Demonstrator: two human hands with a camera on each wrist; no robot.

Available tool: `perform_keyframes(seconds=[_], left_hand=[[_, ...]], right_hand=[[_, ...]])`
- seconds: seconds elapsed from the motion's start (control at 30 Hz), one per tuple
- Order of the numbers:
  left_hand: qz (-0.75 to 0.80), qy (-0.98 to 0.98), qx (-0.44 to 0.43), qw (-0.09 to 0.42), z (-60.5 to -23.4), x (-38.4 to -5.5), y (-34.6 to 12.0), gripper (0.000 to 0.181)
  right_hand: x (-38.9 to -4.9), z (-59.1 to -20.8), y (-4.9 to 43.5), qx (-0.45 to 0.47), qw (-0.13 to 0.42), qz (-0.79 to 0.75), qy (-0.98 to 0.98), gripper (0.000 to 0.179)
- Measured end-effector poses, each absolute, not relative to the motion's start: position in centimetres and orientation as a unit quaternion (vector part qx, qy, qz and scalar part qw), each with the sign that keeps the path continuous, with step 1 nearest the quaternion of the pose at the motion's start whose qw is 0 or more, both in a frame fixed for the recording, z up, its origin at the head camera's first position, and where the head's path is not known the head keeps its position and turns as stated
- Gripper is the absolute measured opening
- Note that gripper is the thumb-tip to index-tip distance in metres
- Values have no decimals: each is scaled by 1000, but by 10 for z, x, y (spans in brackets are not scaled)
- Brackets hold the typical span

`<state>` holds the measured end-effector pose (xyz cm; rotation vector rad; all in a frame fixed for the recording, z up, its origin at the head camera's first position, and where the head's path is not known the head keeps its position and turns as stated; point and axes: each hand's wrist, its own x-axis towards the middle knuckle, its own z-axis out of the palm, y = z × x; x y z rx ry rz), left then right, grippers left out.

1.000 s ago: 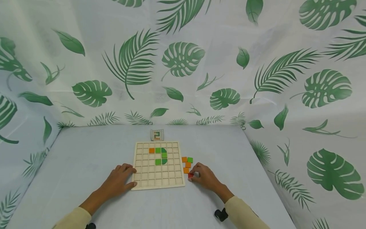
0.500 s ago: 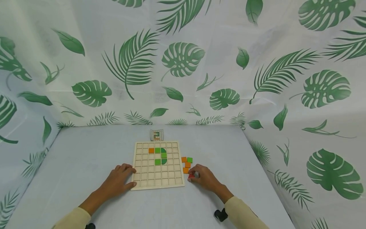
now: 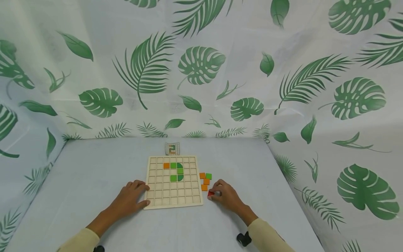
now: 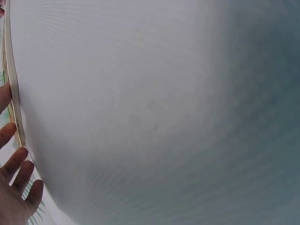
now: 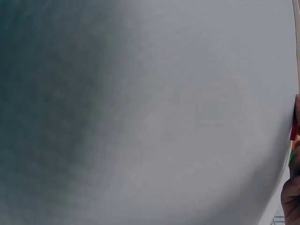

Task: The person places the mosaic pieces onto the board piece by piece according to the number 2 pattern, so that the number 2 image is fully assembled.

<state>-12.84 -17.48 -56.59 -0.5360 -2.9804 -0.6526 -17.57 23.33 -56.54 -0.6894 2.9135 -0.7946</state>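
Note:
My right hand [image 3: 226, 196] pinches a red tile [image 3: 210, 193] between thumb and fingers, just right of the board. In the right wrist view the red tile [image 5: 294, 130] shows edge-on at the fingertips. A pale wooden grid board [image 3: 163, 196] lies in front of me. My left hand [image 3: 129, 198] touches its left edge with thumb and fingertips, the fingers loosely extended. Set in the grid are an orange tile [image 3: 166, 166], several green square tiles [image 3: 173, 165] and dark green rounded pieces [image 3: 179, 177]. Loose orange tiles [image 3: 206, 181] and one green tile [image 3: 209, 176] lie beside the right edge.
A small card [image 3: 172, 148] with a gridded, coloured figure lies behind the board. White cloth [image 3: 94, 168] covers the table. Leaf-printed sheets [image 3: 204, 115] hang at the back and sides.
The red tile has moved slightly right with my right hand, away from the loose orange tiles, and more of it shows. My left hand and the board stay in place.

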Motion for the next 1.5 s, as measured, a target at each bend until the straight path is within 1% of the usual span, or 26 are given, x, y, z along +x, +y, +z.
perform_keyframes(seconds=[0.23,0.63,0.77,0.9,1.03,1.27,1.5], left_hand=[[-206,-962,-176,26,-566,-129,-175,46],[-214,-960,-176,32,-568,-128,-175,45],[-212,-960,-178,33,-568,-128,-176,45],[-211,-960,-178,34,-568,-128,-176,44],[-210,-961,-175,29,-569,-128,-176,45],[-214,-961,-173,24,-568,-128,-175,46],[-209,-963,-169,22,-571,-129,-175,46]], right_hand=[[-176,-565,232,-224,45,-263,937,20],[-177,-563,232,-226,63,-253,938,26],[-179,-563,233,-246,76,-262,930,20],[-180,-563,232,-254,103,-272,923,14],[-181,-560,229,-241,123,-279,921,17],[-186,-555,221,-229,129,-305,915,16],[-192,-553,213,-225,135,-337,904,29]])
